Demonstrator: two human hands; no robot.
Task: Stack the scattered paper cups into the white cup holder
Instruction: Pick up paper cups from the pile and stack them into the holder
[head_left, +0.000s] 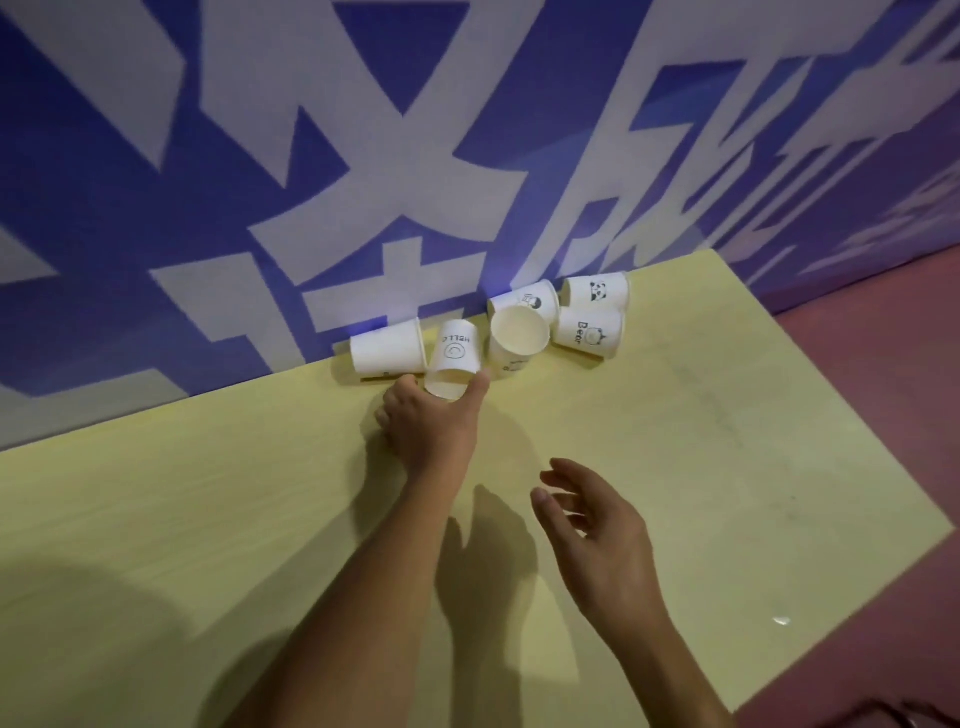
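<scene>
Right now the left hand (428, 426) reaches across the pale yellow table (727, 467) and holds the HELLO cup (456, 353) at its mouth end, thumb on the cup's right side and fingers curled round its left. That cup lies on its side with its open mouth facing the person and its base pointing to the wall (311, 156), a purple surface with big white lettering. It sits at the table's far edge among five other paper cups. A plain cup (387, 351) lies on its side just to its left, touching or nearly touching it. To its right stands a cup with its open mouth turned up (519, 332), tilted a little toward the camera. Behind that one lies another printed cup (524, 300) against the wall, and further right are the panda cup (597, 291) and, in front of it, the Bear cup (589, 332) — both on their sides. The right hand (602, 540) hovers over the table nearer the person, well apart from the cups, fingers loosely spread and holding nothing. Reddish floor (883, 364) shows past the table's right edge.
</scene>
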